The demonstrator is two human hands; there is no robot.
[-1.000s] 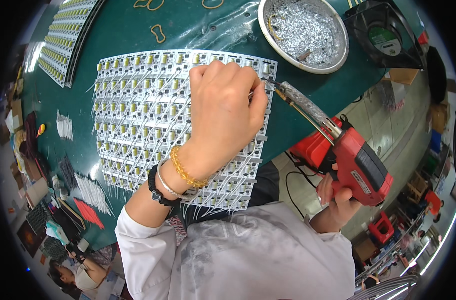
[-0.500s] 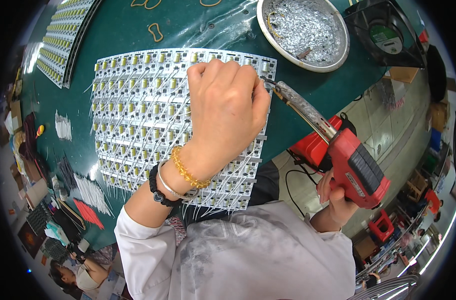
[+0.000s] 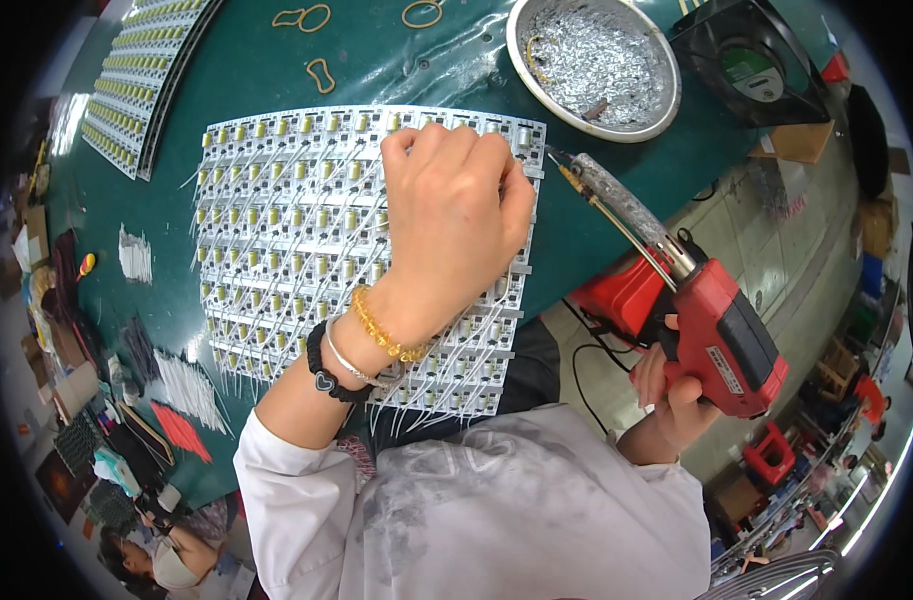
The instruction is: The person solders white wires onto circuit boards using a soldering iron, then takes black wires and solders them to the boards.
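Observation:
A panel of white circuit boards [image 3: 277, 215] lies on the green table, with rows of yellowish cylindrical parts and thin white wires slanting across them. My left hand [image 3: 455, 215] is over its upper right part, fingers curled and closed; whatever they pinch is hidden beneath the hand. On the right, my right hand [image 3: 674, 400] grips the handle of a red and black soldering gun [image 3: 727, 335]. Its long metal barrel points up and left, and the tip sits just off the panel's right edge, apart from my left hand.
A metal bowl [image 3: 622, 134] of silvery scraps and a black fan [image 3: 757, 72] stand at the far right. More board panels [image 3: 142, 90] lie far left. White wires [image 3: 190, 388], red wires [image 3: 180, 430] and rubber bands [image 3: 320, 76] are on the table. A red stool [image 3: 619, 292] stands beyond its edge.
The soldering gun's tip has drawn back to the right, from beside my left fingers to just off the panel. My left hand stays closed over the boards. The whole view has shifted slightly.

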